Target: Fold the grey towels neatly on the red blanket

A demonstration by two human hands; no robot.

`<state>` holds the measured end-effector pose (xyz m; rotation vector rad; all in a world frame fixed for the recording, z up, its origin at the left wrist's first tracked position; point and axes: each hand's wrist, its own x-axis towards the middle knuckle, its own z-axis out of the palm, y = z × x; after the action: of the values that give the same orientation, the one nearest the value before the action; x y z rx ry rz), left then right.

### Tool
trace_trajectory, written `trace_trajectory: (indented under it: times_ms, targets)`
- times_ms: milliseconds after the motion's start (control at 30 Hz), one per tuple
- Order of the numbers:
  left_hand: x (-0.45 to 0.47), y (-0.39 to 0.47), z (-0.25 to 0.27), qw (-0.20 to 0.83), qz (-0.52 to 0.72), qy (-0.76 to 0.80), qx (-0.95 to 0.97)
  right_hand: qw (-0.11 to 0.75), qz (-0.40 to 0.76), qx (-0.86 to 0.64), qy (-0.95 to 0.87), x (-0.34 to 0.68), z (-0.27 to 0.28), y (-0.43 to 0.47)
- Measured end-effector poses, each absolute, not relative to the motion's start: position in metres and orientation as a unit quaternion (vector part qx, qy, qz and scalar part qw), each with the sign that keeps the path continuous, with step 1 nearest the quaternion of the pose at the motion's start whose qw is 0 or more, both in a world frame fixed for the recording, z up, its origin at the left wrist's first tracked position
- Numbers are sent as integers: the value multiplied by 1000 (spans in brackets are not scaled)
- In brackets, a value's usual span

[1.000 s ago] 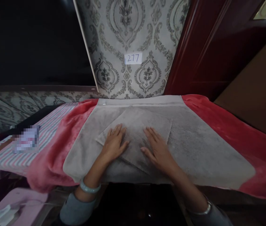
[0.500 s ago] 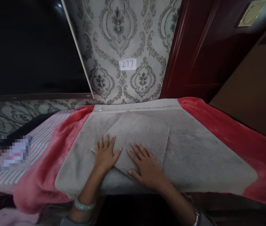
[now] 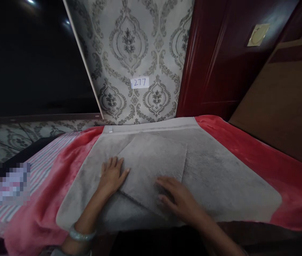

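A grey plush cloth (image 3: 228, 185) lies spread over a red blanket (image 3: 263, 160). On it, turned like a diamond, rests a smaller grey plush square (image 3: 151, 156), its lower left edge dark. My left hand (image 3: 112, 176) is flat on the square's left corner, fingers stretched out, with a pale bangle on the wrist. Over the lower right part of the square, my right hand (image 3: 179, 199) hovers or barely touches, slightly blurred. Its thumb is apart from its gently bent fingers, and nothing shows between them.
Striped fabric (image 3: 44, 161) lies at the left, with a pixelated patch over part of it. A dark screen (image 3: 33, 60) hangs behind at left. A paper marked 277 (image 3: 139, 83) is on the patterned wall. A brown board (image 3: 281, 103) leans at right.
My right hand has risen from lying flat, its fingers now bent, and shifted right toward the square's lower right edge. My left hand stays flat at the left corner. The view has tilted slightly.
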<state>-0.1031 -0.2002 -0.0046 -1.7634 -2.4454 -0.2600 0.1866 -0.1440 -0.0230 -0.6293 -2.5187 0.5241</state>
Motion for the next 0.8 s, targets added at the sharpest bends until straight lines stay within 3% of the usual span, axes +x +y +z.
trace_trajectory:
  times_ms: [100, 267, 500, 800]
  targets:
    - [-99, -158, 16, 23, -97, -754, -650, 301, 144, -301, -893, 170, -6, -96]
    - [-86, -80, 33, -31, -75, -727, -682, 213, 58, -454, -863, 130, -1, -35]
    - [-87, -60, -3, -11, -39, -748, -663, 138, 31, -469, -872, 123, -29, -28]
    - [-92, -18, 20, -39, -4, -718, -695, 141, 35, -475, -868, 122, -28, -26]
